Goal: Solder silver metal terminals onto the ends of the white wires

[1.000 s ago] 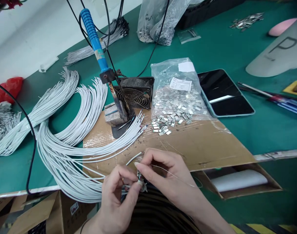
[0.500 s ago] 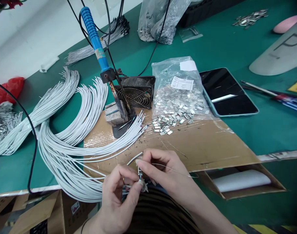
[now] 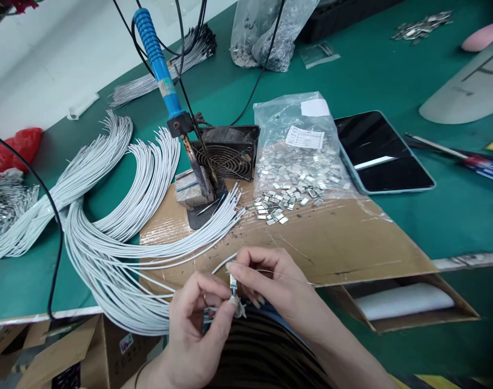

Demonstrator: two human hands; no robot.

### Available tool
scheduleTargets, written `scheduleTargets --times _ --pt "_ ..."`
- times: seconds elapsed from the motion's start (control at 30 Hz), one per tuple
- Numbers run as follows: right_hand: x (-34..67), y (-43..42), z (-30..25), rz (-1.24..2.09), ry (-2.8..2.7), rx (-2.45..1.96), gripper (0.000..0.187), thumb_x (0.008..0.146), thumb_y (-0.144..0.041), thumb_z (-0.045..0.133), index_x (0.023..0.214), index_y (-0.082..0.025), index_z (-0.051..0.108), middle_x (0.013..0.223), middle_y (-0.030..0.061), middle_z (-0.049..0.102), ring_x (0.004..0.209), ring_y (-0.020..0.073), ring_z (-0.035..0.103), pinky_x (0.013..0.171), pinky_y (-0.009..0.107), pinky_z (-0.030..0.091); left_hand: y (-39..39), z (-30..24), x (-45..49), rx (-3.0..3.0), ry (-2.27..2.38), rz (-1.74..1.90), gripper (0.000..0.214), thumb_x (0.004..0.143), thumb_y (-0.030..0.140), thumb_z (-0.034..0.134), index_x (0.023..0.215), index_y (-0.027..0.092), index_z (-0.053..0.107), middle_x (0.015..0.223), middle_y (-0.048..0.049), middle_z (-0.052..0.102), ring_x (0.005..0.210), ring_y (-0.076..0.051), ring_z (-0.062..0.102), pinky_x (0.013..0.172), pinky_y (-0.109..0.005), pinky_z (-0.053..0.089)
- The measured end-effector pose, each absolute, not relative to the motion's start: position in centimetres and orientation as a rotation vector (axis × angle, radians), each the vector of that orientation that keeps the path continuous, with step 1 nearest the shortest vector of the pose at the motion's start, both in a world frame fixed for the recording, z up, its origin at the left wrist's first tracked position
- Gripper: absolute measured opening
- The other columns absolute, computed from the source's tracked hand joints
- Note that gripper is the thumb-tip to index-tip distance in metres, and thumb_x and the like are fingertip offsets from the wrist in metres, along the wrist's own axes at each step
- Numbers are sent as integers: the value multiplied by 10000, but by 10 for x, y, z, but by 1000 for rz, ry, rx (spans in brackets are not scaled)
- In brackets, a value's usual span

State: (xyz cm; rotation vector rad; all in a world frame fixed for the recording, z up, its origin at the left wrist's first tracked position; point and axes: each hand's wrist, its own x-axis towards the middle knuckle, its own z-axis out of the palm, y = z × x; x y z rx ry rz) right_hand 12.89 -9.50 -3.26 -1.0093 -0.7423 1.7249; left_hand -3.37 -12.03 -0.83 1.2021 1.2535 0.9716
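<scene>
My left hand [image 3: 200, 324] is closed, thumb and forefinger pinching the end of a white cable where its fine coloured cores meet a small metal connector [image 3: 233, 282]. The connector points up from the fingertips. Close beside it, my right hand [image 3: 272, 278] is closed with thumb and forefinger together on a thin solder wire [image 3: 286, 276], which trails off to the right. Its fingertips are right by the connector's top; whether they touch it I cannot tell. A scrap of pale, ragged material [image 3: 240, 309] shows under my left fingertips.
A blue soldering iron [image 3: 159, 67] stands tip down at a block, before a small black fan [image 3: 234, 154]. Bundles of white cables [image 3: 108, 254] curve at left. Loose connectors [image 3: 276, 208] spill from a plastic bag [image 3: 298, 116] onto cardboard [image 3: 335, 237]. A phone [image 3: 386, 154] lies right.
The right hand has shifted very slightly beside the connector, whose metal face now shows more plainly. Both hands keep their grips; the whole view has moved a little.
</scene>
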Motion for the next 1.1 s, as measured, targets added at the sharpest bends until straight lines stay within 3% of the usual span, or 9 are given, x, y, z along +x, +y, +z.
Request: scheduleTargets --times 0.43,0.57,0.63,0.7,0.77,0.83,0.93,1.03,1.1 --pt "128 -95 -35 1733 -718 -1003 557 787 -598 850 586 -186 535 515 -64 449 494 78 370 500 240 291 -119 -5 -31 1163 1316 918 325 888 485 839 831 185 729 764 -4 701 657 -117 646 691 -223 552" --pt "126 -95 -32 1657 -745 -1069 572 787 -623 848 585 -181 546 520 -56 468 504 78 387 507 232 309 -115 -3 -30 1143 1358 848 359 870 503 841 804 175 714 689 4 677 594 -109 591 620 -208 507" --pt "129 -98 -31 1587 -773 -1131 595 805 -689 802 598 -173 591 536 -35 515 519 89 445 522 230 362 -111 -2 -30 1076 1373 831 376 850 507 858 783 175 696 612 32 614 559 -98 541 585 -191 472" --pt "143 -105 -33 1509 -795 -1213 689 878 -809 622 660 -160 693 593 27 624 542 133 566 539 261 458 -106 -3 -32 1033 1379 824 394 819 500 886 769 167 681 593 46 571 522 -74 457 514 -163 383" --pt "171 -115 -35 1346 -778 -1356 868 952 -877 332 738 -155 765 646 81 691 559 179 641 534 305 511 -103 -6 -34 1017 1386 799 413 805 517 890 782 158 688 593 48 549 506 -62 393 466 -157 287" --pt "214 -125 -36 1027 -712 -1572 909 982 -859 217 796 -163 771 642 76 676 556 180 628 589 341 543 -101 -7 -36 1009 1383 775 421 782 534 900 853 159 722 616 36 576 518 -72 402 464 -166 281" --pt "298 -133 -32 462 -592 -1929 751 1046 -748 329 861 -153 749 778 87 715 691 183 659 721 349 564 -101 -7 -38 1011 1372 730 428 781 544 889 923 160 764 636 21 601 520 -86 417 469 -185 311" --pt "379 -122 -23 144 -526 -2328 344 1078 -462 587 1024 -157 736 980 53 748 870 174 720 832 342 599 -103 -5 -38 1053 1375 722 399 800 537 871 906 160 796 636 12 604 538 -96 436 498 -193 360" --pt "419 -109 -17 -31 -552 -2585 398 1117 -398 518 920 -145 754 984 106 756 958 174 742 886 316 581 -105 -1 -37 1077 1375 744 360 804 511 871 880 165 806 624 14 594 560 -105 455 530 -194 395"
